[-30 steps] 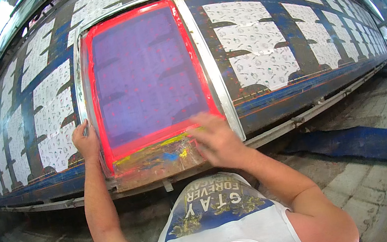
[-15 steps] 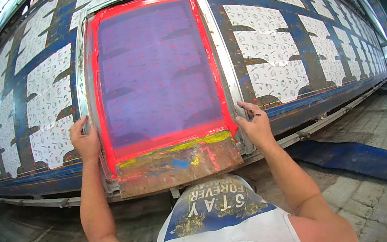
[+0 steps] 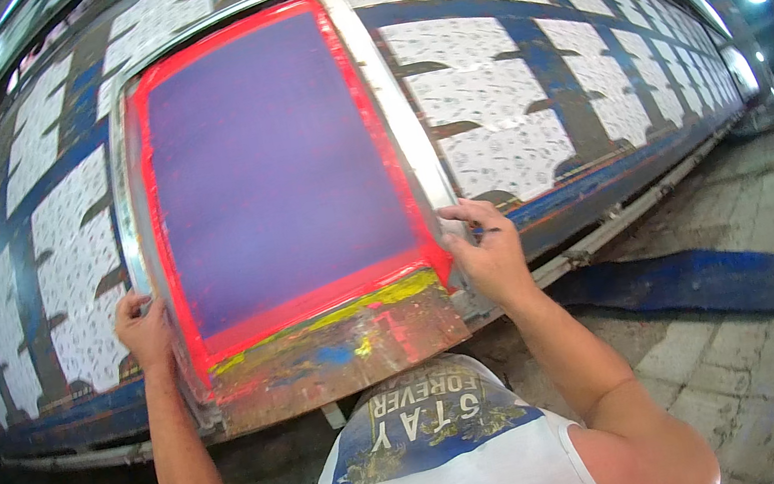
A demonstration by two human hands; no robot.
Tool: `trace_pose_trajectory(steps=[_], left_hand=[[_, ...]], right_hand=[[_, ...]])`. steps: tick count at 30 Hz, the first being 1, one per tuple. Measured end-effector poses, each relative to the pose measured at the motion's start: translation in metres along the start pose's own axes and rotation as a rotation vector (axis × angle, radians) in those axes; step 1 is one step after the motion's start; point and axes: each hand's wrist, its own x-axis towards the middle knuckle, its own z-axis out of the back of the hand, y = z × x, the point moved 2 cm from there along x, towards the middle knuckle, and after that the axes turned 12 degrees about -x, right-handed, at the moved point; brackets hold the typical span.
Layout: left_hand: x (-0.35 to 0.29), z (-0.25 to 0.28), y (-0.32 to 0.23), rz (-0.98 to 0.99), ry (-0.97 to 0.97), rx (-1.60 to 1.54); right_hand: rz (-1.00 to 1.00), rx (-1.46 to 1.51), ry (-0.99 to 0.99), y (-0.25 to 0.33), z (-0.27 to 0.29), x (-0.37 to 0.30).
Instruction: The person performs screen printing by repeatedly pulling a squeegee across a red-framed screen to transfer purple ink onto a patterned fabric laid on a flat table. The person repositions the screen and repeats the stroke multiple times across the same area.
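A silk-screen printing frame (image 3: 385,100) with metal sides lies before me, over a long printing table. Its purple mesh (image 3: 274,169) has a red border. A paint-smeared wooden board (image 3: 339,356) is at its near end, streaked with yellow, red and blue. My left hand (image 3: 144,329) grips the frame's left side near the close corner, thumb and fingers closed on the edge. On the opposite side, my right hand (image 3: 487,248) is closed on the metal edge, with a dark mark on one finger. What lies beneath the mesh is hidden.
White pieces with small printed figures (image 3: 505,152) lie in rows on the blue-stained table (image 3: 585,178). A rail (image 3: 563,265) runs along its near edge. A dark blue sheet (image 3: 707,282) lies on the paved floor (image 3: 701,370) to the right.
The frame now appears tilted and farther left in view, with the whole scene turned too. Pieces that showed through the mesh no longer show. Both hands keep hold of the frame.
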Motion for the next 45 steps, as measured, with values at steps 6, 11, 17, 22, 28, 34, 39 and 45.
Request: trace_pose_trajectory(steps=[6,11,17,22,28,34,39,45], left_hand=[[0.004,-0.040,-0.039,0.001,0.016,0.021],[-0.029,-0.130,-0.085,-0.050,0.003,-0.161],[-0.084,-0.262,-0.116,-0.235,-0.155,0.139],[-0.141,-0.352,-0.132,-0.284,-0.166,0.116],[-0.170,-0.403,-0.147,-0.192,-0.162,0.021],[-0.183,-0.425,-0.157,-0.156,-0.158,0.048],[-0.191,-0.438,-0.159,-0.155,-0.165,-0.009],[-0.192,-0.445,-0.165,-0.289,-0.155,0.143]], right_hand=[[-0.076,0.123,-0.033,-0.034,0.035,0.029],[-0.101,0.120,-0.055,-0.098,0.089,0.061],[-0.210,0.192,-0.025,-0.215,0.152,0.097],[-0.312,0.234,0.037,-0.292,0.207,0.112],[-0.266,0.233,-0.023,-0.343,0.233,0.118],[-0.245,0.259,-0.024,-0.364,0.249,0.121],[-0.261,0.281,-0.018,-0.375,0.256,0.121],[-0.289,0.291,0.022,-0.388,0.259,0.121]])
